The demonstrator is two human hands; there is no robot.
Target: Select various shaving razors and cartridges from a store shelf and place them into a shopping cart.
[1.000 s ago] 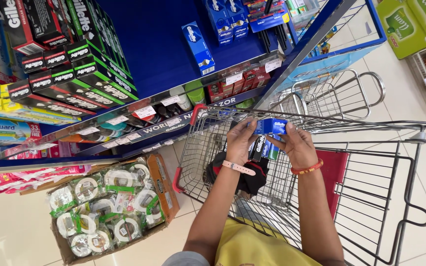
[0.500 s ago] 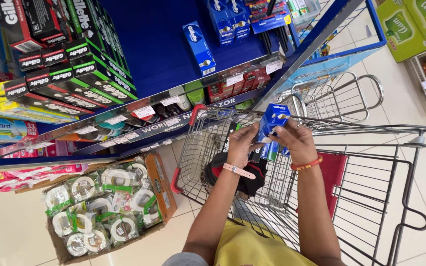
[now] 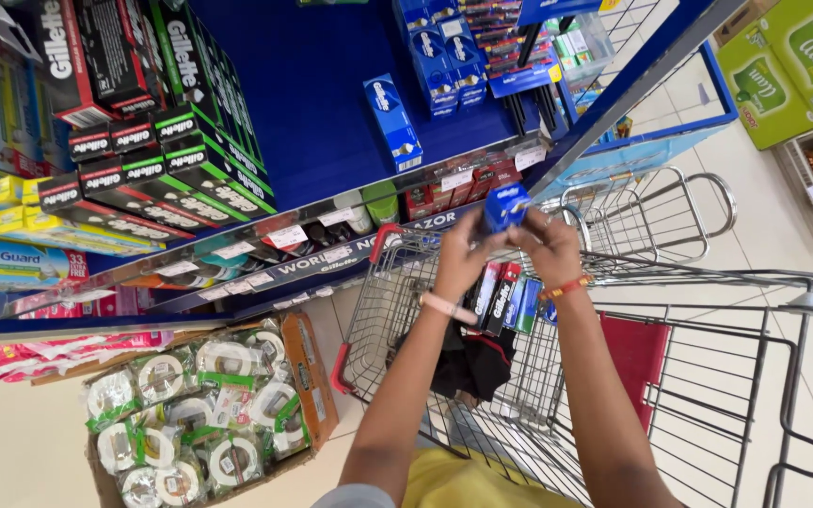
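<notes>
Above the wire shopping cart (image 3: 708, 376), in a shop aisle, both hands are holding one item.

- Small blue box (image 3: 503, 207): being gripped between the two hands, raised over the cart's front edge, just in front of the shelf lip.
- Left hand (image 3: 463, 252): fingers closing on the left side of the small blue box; a pale band is showing at the wrist.
- Right hand (image 3: 548, 246): fingers wrapping the right side and underside of the same box; an orange-red band is sitting on the wrist.
- Cart contents: several upright packs (image 3: 505, 299) in red, black and blue are standing below the hands, beside a dark bundle (image 3: 468, 362); a red flap (image 3: 634, 357) is lying to the right.
- Blue shelf unit (image 3: 322, 103): carrying rows of black-and-green boxes (image 3: 190, 165) at the left and one tall blue box (image 3: 393, 122) standing alone near the middle; smaller blue packs (image 3: 439, 56) are hanging higher up.
- Cardboard tray (image 3: 317, 376) on the floor, left of the cart: holding round items wrapped in clear film with green bands (image 3: 199, 414).
- Green cartons (image 3: 792, 66): sitting at the upper right, well apart from the hands.
</notes>
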